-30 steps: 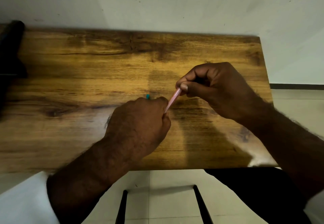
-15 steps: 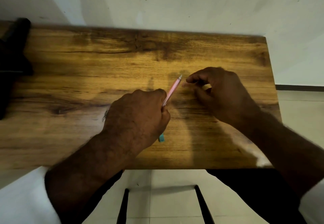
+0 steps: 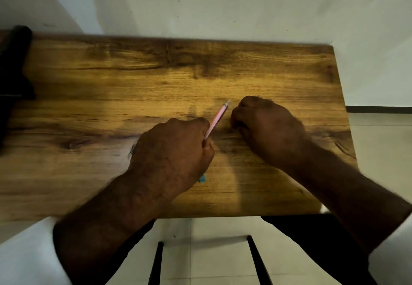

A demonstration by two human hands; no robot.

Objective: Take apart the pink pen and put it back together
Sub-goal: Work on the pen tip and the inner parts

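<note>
One head view: my left hand (image 3: 174, 150) clamps the slim pink plastic pen (image 3: 217, 118) over the wooden table (image 3: 111, 84), its long axis slanting away-right. Its tip sits just beside my curled right hand (image 3: 267, 126), whose grip I cannot tell.

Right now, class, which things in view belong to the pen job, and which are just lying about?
Job: pink pen, gripped by left hand; its teal end; right hand, curled beside the pen's tip, contents hidden.
Lying about: dark object at the left edge of the table; black legs below.
</note>
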